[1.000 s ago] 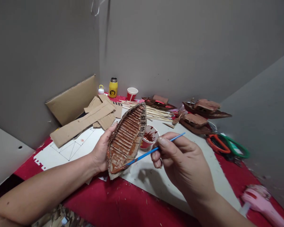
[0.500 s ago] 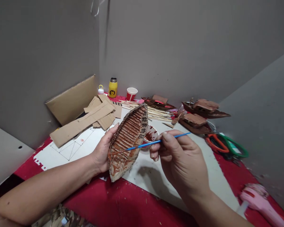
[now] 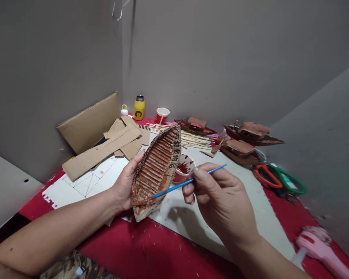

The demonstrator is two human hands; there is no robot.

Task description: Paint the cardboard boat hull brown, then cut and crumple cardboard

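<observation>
My left hand (image 3: 125, 185) grips a boat-shaped cardboard hull (image 3: 157, 170) from behind, tilting its ribbed, brown-painted inside toward me. My right hand (image 3: 218, 197) pinches a thin blue paintbrush (image 3: 180, 185); the brush tip rests on the lower inside of the hull. Just behind the hull stands a small cup of brown paint (image 3: 184, 167), partly hidden by it.
A white board (image 3: 104, 170) lies on a red table cover (image 3: 151, 252). Cardboard strips (image 3: 104, 149), wooden sticks (image 3: 192, 139), a yellow bottle (image 3: 139, 107) and a red cup (image 3: 162, 114) lie behind. Painted boats (image 3: 247, 139), scissors (image 3: 279, 179) and a pink glue gun (image 3: 322, 248) sit at right.
The brush tip went up the hull's inside, then came back down to its lower end. My right hand shifted slightly left and down. The hull stayed nearly still.
</observation>
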